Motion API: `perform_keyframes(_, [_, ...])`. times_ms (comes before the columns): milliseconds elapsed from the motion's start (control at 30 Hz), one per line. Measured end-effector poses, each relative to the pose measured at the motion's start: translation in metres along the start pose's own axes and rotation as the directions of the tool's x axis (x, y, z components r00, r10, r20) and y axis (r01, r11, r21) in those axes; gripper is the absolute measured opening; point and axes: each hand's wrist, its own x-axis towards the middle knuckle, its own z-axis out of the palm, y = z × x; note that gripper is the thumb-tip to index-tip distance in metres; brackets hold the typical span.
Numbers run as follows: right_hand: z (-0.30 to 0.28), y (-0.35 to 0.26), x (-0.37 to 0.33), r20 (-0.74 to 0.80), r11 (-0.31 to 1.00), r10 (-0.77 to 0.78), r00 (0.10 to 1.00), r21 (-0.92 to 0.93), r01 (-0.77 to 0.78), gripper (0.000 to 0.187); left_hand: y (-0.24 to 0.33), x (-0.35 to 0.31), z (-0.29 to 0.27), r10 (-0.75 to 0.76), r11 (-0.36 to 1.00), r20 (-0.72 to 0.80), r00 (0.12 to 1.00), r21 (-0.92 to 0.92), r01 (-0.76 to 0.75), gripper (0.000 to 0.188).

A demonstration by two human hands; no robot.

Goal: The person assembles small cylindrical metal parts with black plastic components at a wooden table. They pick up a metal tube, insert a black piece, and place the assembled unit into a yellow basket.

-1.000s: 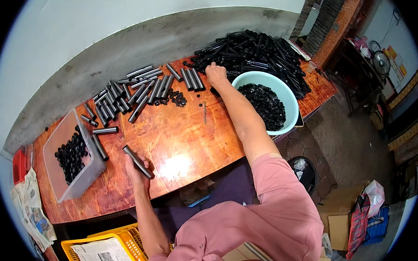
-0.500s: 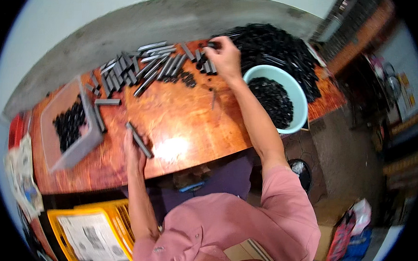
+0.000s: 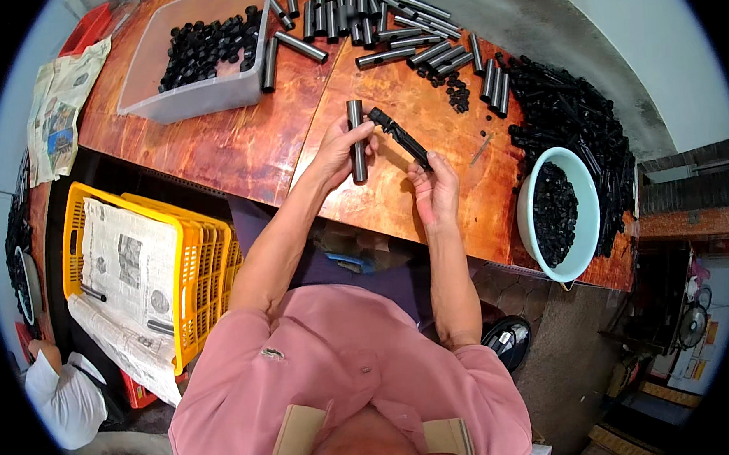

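Observation:
My left hand is closed around a dark grey metal tube, which stands nearly upright over the table. In my right hand, a long black plastic part with notches along its side is pinched near its lower end. Its upper end points at the tube, close to my left fingertips; I cannot tell whether they touch. Beyond my hands lie several loose grey tubes and a small cluster of black caps. More black plastic parts are heaped at the right.
A clear plastic bin with black caps stands at the left. On the right is a pale blue basin of small black pieces. A yellow crate with newspaper sits below the table's left edge. Another person is at lower left.
My right hand has come back from the far side of the table and now holds the black plastic part near the tube. My left hand has raised its tube. The view has swung left.

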Motion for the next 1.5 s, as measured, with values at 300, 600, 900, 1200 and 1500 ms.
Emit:
perform_keyframes(300, [0.016,0.002,-0.012,0.137,0.941,0.209,0.968,-0.299,-0.161,0.024,0.004,0.001,-0.001,0.035,0.997,-0.020,0.999,0.063,-0.034,0.031])
perform_keyframes(600, [0.028,0.014,-0.011,0.261,0.747,0.073,0.963,-0.653,0.120,0.022,0.002,0.005,-0.005,0.040,0.998,-0.064,0.997,0.053,-0.036,0.035])
perform_keyframes(900, [0.009,0.010,-0.033,0.233,0.700,-0.024,0.972,-0.690,0.183,0.021,0.003,0.007,-0.012,0.025,0.936,-0.038,0.999,-0.350,-0.037,0.029])
perform_keyframes(1200, [-0.004,0.014,-0.053,0.229,0.645,-0.078,0.970,-0.730,0.224,0.019,0.003,0.004,-0.004,0.103,0.986,-0.110,0.989,-0.121,-0.116,0.030])
perform_keyframes(1500, [0.004,0.029,-0.083,0.335,0.266,-0.280,0.900,-0.873,0.408,0.022,0.001,0.012,-0.015,0.077,0.885,-0.213,0.974,-0.435,-0.165,0.031])
